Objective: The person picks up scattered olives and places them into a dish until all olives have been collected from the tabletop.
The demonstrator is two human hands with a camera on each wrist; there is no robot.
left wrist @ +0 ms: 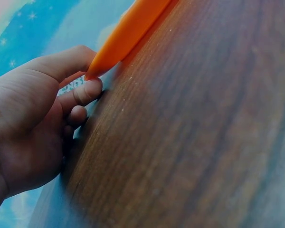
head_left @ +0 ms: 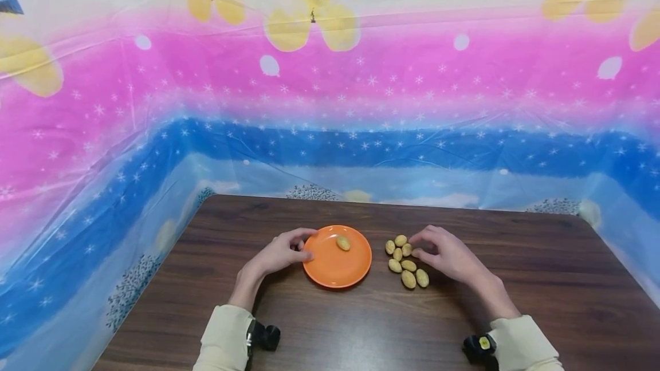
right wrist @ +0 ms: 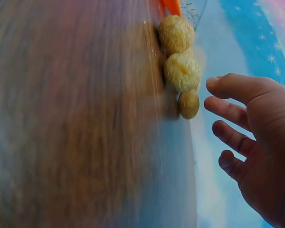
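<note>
My left hand is at the left side of a round orange plate. Its thumb and fingers pinch the rim, which the left wrist view shows as an orange edge between them. One small, yellow-brown oval piece lies on the plate. To the plate's right, several similar wrinkled pieces lie in a loose group on the table; they look like small potatoes or nuts, exact kind unclear. Beside the group's right edge is my right hand, its fingers apart and loosely bent, holding nothing in the right wrist view.
The dark wooden table has its far edge just beyond the plate. A pink and blue patterned cloth hangs behind it and along the sides. Each wrist wears a black camera, one at the left sleeve.
</note>
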